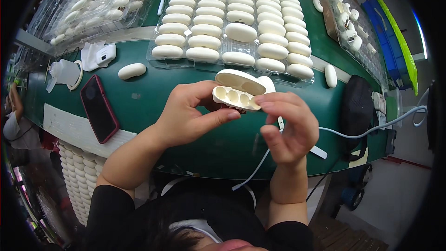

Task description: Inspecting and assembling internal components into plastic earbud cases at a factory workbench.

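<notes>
Close in front of the body, the left hand [190,111] holds an open white case [234,89] above the green table [209,151], tipped, it seems, so that its row of round wells faces the person's eyes; the lid stands raised behind, which leaves the wells open to the right hand [291,128]. The left grip is a pinch on the case, thumb along the lower front edge and fingers passing behind, partly hidden. The right hand is spread: its fingertips meet the case's right end while the thumb stands well apart, so it touches rather than clasps; whether something small sits under those fingertips, I cannot tell. Beyond, a dark phone [100,109] lies to the left, partly on a white board [60,123], probably out of the way of the work. A loose white case [132,71] rests farther up on that side. Past the hands, a clear tray [151,59] keeps many closed cases in neat columns, likely for easy counting and reach, and more clear trays [104,11] stand at the far left.
</notes>
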Demonstrator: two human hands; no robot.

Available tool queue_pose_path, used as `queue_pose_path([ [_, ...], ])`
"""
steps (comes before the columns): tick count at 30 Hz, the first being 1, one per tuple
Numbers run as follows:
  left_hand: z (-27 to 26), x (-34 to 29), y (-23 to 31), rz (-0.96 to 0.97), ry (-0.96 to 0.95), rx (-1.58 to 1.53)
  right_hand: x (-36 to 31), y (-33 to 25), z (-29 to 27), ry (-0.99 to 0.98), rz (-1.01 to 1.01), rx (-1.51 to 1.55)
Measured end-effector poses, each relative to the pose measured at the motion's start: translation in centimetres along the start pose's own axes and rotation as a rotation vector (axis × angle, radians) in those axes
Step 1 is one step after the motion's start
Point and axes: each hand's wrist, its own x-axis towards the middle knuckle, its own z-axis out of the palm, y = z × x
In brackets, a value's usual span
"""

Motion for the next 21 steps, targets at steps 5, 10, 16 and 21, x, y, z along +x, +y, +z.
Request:
queue_pose_path([
  [5,-0.7,-0.1,0.4,0.032,-0.08,0.076,-0.1,0.3,0.8,-0.069,-0.016,0.039],
  [10,-1.0,0.0,0.4,-0.074,-0.11,-0.081,0.3,-0.7,0.4,-0.241,0.082,-0.131],
  [16,-0.2,0.1,0.3,-0.199,-0.01,-0.274,-0.8,0.2,0.5,0.176,0.112,-0.378],
  [21,-0.2,0.1,-0.2,-0.246,-0.019,-0.328,-0.3,0.8,1.1,0.11,0.768,0.319],
])
